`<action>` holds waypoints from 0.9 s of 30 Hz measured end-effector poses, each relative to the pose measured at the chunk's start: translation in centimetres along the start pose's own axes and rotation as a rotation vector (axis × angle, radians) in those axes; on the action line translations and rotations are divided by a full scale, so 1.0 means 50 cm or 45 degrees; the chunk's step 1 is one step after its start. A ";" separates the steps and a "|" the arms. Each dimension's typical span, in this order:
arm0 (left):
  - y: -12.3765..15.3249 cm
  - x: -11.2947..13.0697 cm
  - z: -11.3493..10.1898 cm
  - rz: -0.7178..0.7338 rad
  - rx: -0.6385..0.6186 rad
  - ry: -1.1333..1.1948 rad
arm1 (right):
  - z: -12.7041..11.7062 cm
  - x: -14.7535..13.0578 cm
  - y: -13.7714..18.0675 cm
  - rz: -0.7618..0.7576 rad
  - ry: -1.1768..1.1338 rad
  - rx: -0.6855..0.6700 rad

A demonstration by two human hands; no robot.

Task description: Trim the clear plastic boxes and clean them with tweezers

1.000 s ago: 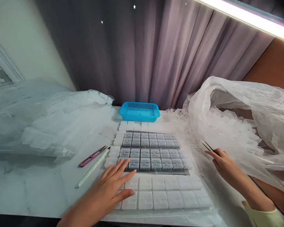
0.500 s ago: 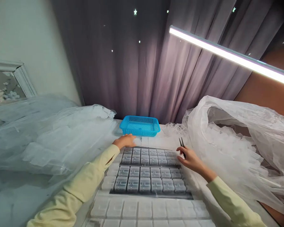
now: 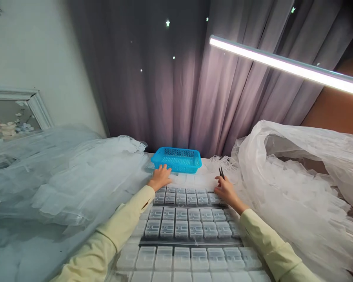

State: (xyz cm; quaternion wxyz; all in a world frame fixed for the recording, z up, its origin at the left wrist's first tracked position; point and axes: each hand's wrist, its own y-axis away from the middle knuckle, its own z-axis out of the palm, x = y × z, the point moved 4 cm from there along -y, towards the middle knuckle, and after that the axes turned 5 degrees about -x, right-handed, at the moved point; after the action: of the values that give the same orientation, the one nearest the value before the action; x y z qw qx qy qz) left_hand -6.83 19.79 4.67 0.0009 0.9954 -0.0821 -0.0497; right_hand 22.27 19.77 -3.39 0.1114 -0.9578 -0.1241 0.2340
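Note:
My left hand [image 3: 160, 178] lies palm down at the far end of the rows, its fingers spread just in front of the blue basket [image 3: 176, 169]. Under its fingertips runs a pale translucent strip [image 3: 186, 179]; whether it grips the edge is not clear. My right hand [image 3: 226, 190] is closed round black tweezers [image 3: 221, 172], which point up and away at the right end of that strip. What its thumb and forefinger touch is too small to tell. Between my forearms stand rows of clear lidded plastic boxes [image 3: 181, 228], with whitish film over the nearer ones.
Heaps of translucent plastic pieces in bags flank the rows, one at left [image 3: 73, 176] and one at right [image 3: 300, 188]. Thin white strips [image 3: 225, 162] lie right of the basket. A lit tube lamp [image 3: 282, 62] hangs before the grey curtain [image 3: 153, 98].
My right hand has shifted left and a little farther away with the tweezers. My left hand has its fingers more raised and spread beside the basket. The view has tilted slightly.

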 end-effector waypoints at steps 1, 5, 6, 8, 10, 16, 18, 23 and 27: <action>-0.004 -0.005 -0.003 -0.022 -0.002 -0.010 | 0.006 -0.002 -0.008 -0.006 -0.002 0.024; -0.035 -0.028 -0.030 -0.084 -0.044 -0.029 | 0.023 -0.010 -0.027 -0.009 0.007 0.097; -0.044 -0.032 -0.041 -0.087 -0.038 -0.033 | 0.026 -0.013 -0.028 -0.005 0.013 0.106; -0.061 -0.034 -0.063 -0.073 0.014 -0.048 | 0.027 -0.020 -0.026 0.001 0.032 0.120; -0.072 -0.032 -0.077 -0.035 0.075 -0.068 | 0.024 -0.031 -0.021 0.005 0.059 0.123; -0.080 -0.058 -0.064 0.007 0.100 -0.103 | 0.006 -0.075 -0.001 0.043 0.152 0.075; -0.083 -0.073 -0.056 -0.014 0.094 -0.116 | 0.001 -0.083 0.003 0.061 0.180 0.062; -0.087 -0.088 -0.047 -0.050 0.079 -0.134 | -0.009 -0.094 0.007 0.079 0.223 0.039; -0.074 -0.092 -0.060 -0.069 0.088 -0.104 | -0.017 -0.102 0.014 0.081 0.251 0.025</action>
State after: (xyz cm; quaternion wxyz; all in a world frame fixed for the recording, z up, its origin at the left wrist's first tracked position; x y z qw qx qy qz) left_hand -10.43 24.17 8.06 -0.0383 0.9938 -0.0567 -0.0876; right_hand 18.42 17.50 -0.69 0.1252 -0.9785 -0.0798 0.1432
